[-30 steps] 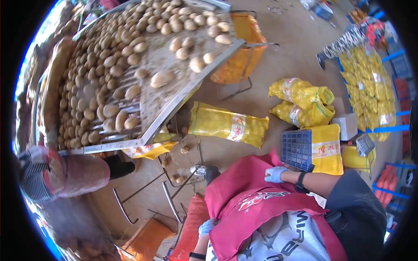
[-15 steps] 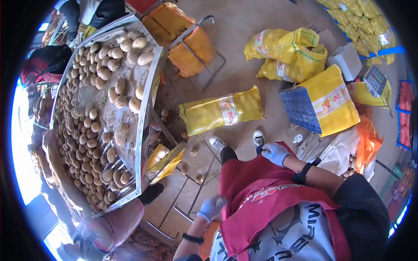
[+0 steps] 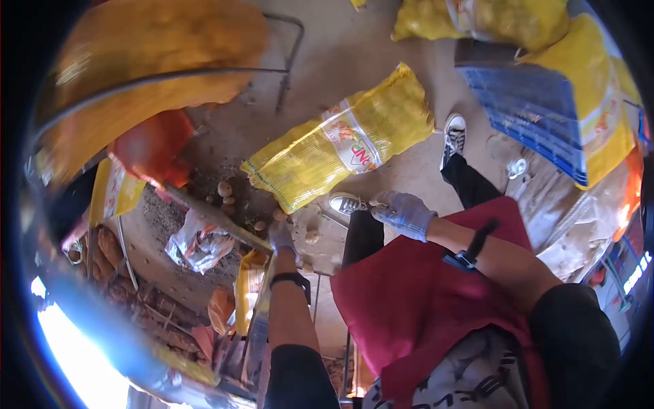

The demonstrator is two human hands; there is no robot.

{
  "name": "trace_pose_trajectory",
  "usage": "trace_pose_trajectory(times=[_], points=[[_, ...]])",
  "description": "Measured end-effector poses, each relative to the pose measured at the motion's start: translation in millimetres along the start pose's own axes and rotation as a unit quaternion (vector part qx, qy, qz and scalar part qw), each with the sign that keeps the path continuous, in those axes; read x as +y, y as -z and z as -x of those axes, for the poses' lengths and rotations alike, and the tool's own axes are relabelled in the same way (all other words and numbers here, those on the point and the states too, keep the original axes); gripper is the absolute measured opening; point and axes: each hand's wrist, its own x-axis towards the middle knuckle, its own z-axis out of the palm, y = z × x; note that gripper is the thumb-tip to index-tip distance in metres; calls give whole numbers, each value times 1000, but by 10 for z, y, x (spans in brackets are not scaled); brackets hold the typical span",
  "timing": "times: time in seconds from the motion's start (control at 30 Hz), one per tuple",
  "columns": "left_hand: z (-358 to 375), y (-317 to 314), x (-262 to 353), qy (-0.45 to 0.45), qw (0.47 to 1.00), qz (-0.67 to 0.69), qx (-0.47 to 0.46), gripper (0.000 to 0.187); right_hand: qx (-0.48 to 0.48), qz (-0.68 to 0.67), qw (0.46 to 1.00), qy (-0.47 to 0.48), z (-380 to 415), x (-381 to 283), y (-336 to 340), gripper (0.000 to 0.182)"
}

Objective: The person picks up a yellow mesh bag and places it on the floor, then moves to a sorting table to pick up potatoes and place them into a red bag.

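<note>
My right hand [image 3: 403,214], in a pale glove, is in front of my apron [image 3: 436,279], its fingers loosely extended and apart, with nothing visible in them. Beyond it a full yellow mesh sack [image 3: 347,143] with a printed potato label lies on the floor, apart from the hand. My left hand [image 3: 283,240], also gloved, reaches down beside a metal bar [image 3: 218,219]. Loose potatoes [image 3: 279,215] lie near its fingertips. Blur hides how its fingers are set and whether it touches the bar.
A blue plastic crate [image 3: 528,105] with a yellow sack over it stands at right. More filled yellow sacks [image 3: 504,20] lie at the top. A large orange mesh sack [image 3: 163,48] and a bent metal frame [image 3: 293,41] are upper left. Crumpled plastic [image 3: 197,242] lies on the floor.
My view has swung down and left, so the potato sorting table has left the view. My left hand has stretched forward towards the floor and bar. The yellow sack looks nearer.
</note>
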Motion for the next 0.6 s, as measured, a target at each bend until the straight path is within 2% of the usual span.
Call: trace_pose_trajectory(times=[0.13, 0.23, 0.33, 0.4, 0.5, 0.6], points=[[-1167, -382, 38, 29, 991, 119, 45, 44, 52, -219, 974, -8, -83, 539, -17, 23], [-1846, -490, 96, 41, 968, 239, 72, 44, 64, -138, 988, -24, -79, 795, 121, 22], [-2376, -463, 154, 58, 934, 348, 47, 44, 65, -167, 984, -24, -121, 760, 175, 23], [-2600, -487, 160, 70, 919, 387, 10, 45, 40, -170, 985, 4, -97, 684, 232, 23], [-2644, -572, 50, 80, 935, 335, -83, 41, 23, -161, 986, 39, -166, 665, 232, 21], [-2291, -663, -10, -13, 870, 484, -90, 32, 44, -209, 976, 36, -191, 588, 218, 20]])
